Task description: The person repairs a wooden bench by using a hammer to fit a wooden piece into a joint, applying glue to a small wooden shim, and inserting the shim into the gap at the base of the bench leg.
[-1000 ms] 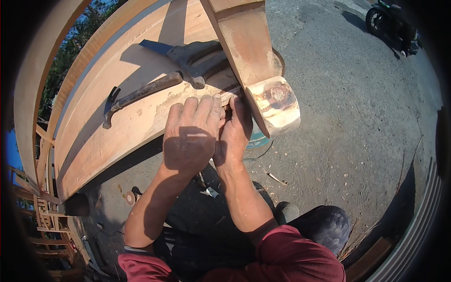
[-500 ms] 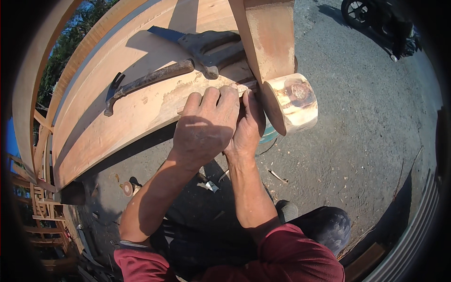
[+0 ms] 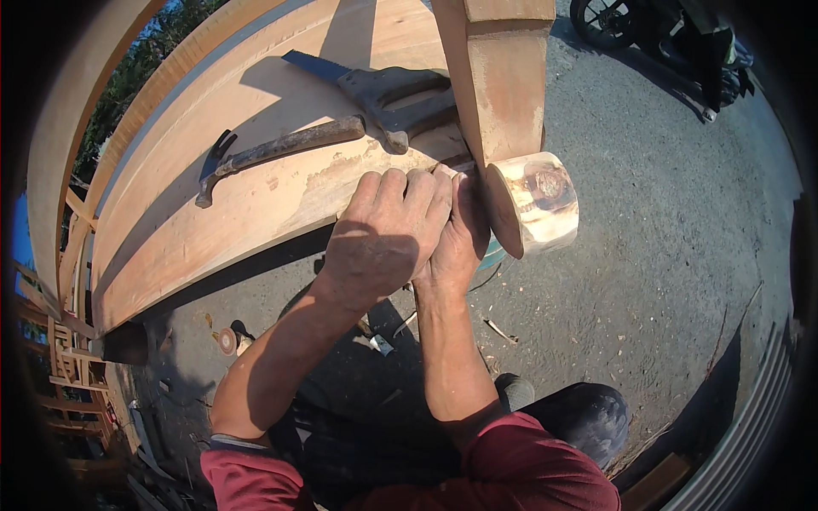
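My left hand (image 3: pixel 383 230) is closed, with its curled knuckles resting over the near edge of a broad wooden board (image 3: pixel 183 234). Pressed against it on the right is my right hand (image 3: pixel 460 238), also closed, its thumb up beside a wooden post (image 3: pixel 509 102). Whatever the fingers grip is covered by the hands. Just right of them, at the post's foot, a short rounded wooden block (image 3: pixel 550 204) with a dark knot sticks out. On the board beyond my hands lie a claw hammer (image 3: pixel 290 145) with a worn handle and a handsaw (image 3: pixel 396 102) with a dark handle.
Curved wooden frame pieces (image 3: pixel 60 162) rise at the left. Under the board's edge, a grinding disc (image 3: pixel 227 341) and wood scraps (image 3: pixel 500 330) lie on the grey ground. A teal object (image 3: pixel 492 253) shows partly below the block. A motorcycle (image 3: pixel 673 43) stands far right.
The view has shifted a little, so board, tools and post appear slightly lower and farther right. Both hands keep together at the board's edge, and the pale strip by their fingers is now less visible.
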`<state>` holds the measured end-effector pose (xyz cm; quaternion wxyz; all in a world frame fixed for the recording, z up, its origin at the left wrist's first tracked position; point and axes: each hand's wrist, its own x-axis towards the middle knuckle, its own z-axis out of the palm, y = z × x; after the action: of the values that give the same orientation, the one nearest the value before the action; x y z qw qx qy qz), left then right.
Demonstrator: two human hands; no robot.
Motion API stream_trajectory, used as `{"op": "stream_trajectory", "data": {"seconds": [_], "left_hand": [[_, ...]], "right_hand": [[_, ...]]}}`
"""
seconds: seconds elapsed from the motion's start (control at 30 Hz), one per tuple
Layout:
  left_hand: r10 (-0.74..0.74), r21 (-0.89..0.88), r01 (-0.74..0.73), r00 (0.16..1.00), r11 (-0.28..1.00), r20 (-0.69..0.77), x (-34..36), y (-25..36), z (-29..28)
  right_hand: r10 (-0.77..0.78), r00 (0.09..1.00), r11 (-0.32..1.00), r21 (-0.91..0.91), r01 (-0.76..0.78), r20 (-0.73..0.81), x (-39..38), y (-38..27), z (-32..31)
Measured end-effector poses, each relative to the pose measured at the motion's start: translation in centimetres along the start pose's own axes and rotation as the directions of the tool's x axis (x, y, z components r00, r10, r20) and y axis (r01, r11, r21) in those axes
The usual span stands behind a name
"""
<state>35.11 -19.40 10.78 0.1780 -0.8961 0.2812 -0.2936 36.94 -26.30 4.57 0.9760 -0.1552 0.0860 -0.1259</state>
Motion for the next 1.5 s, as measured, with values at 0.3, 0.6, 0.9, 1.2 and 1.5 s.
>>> {"op": "stream_trajectory", "data": {"seconds": [0.3,0.6,0.9,1.2,1.5], "left_hand": [[-0.103,-0.008,0.103,0.995,0.995,0.002,-0.4,0.5,0.4],[-0.080,-0.119,0.063,0.986,0.991,-0.144,-0.2,0.5,1.7],[-0.049,-0.078,0.033,0.976,0.996,-0.211,-0.2,0.2,1.7],[-0.048,-0.132,0.017,0.972,0.991,-0.230,0.1,0.3,1.7],[-0.101,-0.155,0.062,0.961,0.986,-0.259,0.0,0.3,1.7]], "right_hand": [[0.088,0.996,0.995,0.034,-0.088,0.005,0.1,0.1,-0.6],[0.020,0.997,0.998,-0.064,-0.025,-0.079,-0.3,-0.3,0.5],[-0.355,0.891,0.524,-0.729,0.440,0.282,-0.1,1.4,-1.6],[-0.440,0.721,0.049,-0.787,0.615,0.536,0.7,1.2,-3.4],[-0.385,0.862,0.392,-0.787,0.476,0.330,0.2,0.8,-2.1]]}}
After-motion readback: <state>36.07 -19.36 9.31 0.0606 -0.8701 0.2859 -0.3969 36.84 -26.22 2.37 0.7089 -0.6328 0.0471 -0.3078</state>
